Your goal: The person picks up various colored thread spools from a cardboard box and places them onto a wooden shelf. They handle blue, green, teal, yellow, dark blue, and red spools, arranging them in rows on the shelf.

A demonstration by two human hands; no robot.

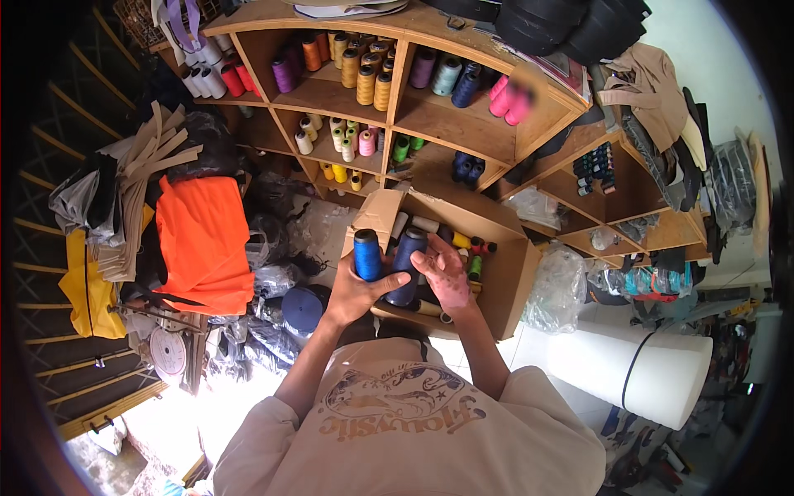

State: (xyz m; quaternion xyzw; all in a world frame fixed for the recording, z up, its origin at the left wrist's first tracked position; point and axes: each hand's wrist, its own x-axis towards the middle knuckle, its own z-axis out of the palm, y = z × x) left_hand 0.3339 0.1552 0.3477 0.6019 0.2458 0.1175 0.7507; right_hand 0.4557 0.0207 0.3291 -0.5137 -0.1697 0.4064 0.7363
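My left hand [354, 296] is closed around a bright blue thread cone [367, 256], held upright with its black top showing. Its thumb reaches across to a dark navy thread cone [405, 263], which leans slightly beside the blue one. Fingers of my right hand [451, 279] grip the navy cone from its right side. Both cones are above an open cardboard box [506, 299]. Inside lie several more thread cones, among them a green cone [475, 266], a yellow cone [461, 240] and a white cone [425, 224]; my hands hide part of the contents.
Ahead stands a wooden shelf [331, 97] with thread cones sorted by colour. A lower wooden rack [571, 217] adjoins it at right. Orange fabric [205, 244] hangs at left. A white foam roll [633, 368] and a clear plastic bag [554, 289] are to the right.
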